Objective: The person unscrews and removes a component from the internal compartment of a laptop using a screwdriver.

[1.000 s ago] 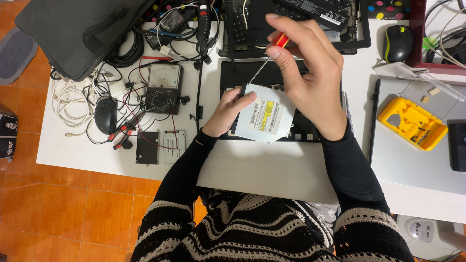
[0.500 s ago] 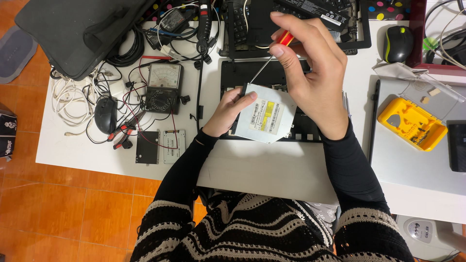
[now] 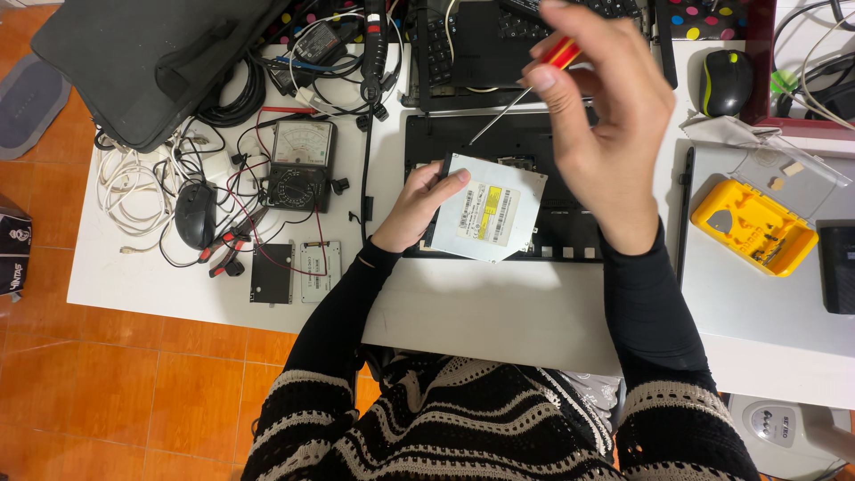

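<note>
Resting across the white tabletop (image 3: pixel 499 312), the opened black laptop base (image 3: pixel 570 236) is covered in part by a silver optical drive (image 3: pixel 490 209), which is tilted and steadied at its left edge by the left hand (image 3: pixel 414 209), whose fingers are pressed against it. A red-handled screwdriver (image 3: pixel 525 89) is pinched in the fingers of the right hand (image 3: pixel 606 134), its tip set at the drive's upper corner – a slip there could gouge the casing or the base beneath. The drive is held lightly, so it could be tipped off – and a freed screw could easily be lost among the cables (image 3: pixel 223 169)
</note>
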